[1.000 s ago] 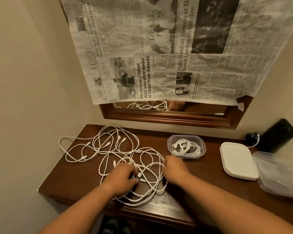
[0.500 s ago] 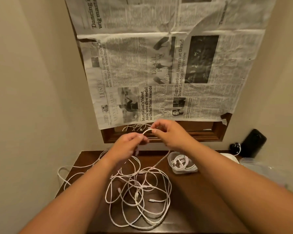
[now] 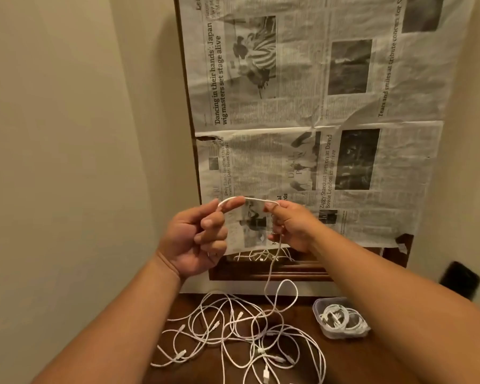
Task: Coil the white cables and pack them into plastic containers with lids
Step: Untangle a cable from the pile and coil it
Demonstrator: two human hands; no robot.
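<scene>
Both hands are raised in front of the wall, above the surface (image 3: 344, 364). The left hand (image 3: 197, 239) pinches one end part of a white cable (image 3: 247, 199) between thumb and index finger, and its other fingers are curled toward the palm. The right hand (image 3: 291, 225) pinches the same cable a little further along, also with thumb and index finger. Between the two hands the cable makes a short, low arc.

From the right hand the cable hangs straight down and joins the pile of cables (image 3: 247, 336), which lies loose and tangled on the brown wooden surface. Several small connectors show in this pile.

To the right of the pile, apart from it, stands a clear plastic container (image 3: 316, 309) with no lid on it. Inside it lies a coiled cable (image 3: 338, 318). The right forearm passes just above the container and hides the far right side of the surface.

Behind the hands, sheets of newspaper (image 3: 316, 120) cover the upper part of a wooden frame (image 3: 275, 273). In the narrow strip below the paper some white cables are seen, probably a reflection in a mirror. A dark object (image 3: 459, 279) stands at the right edge, against the beige wall (image 3: 67, 134).
</scene>
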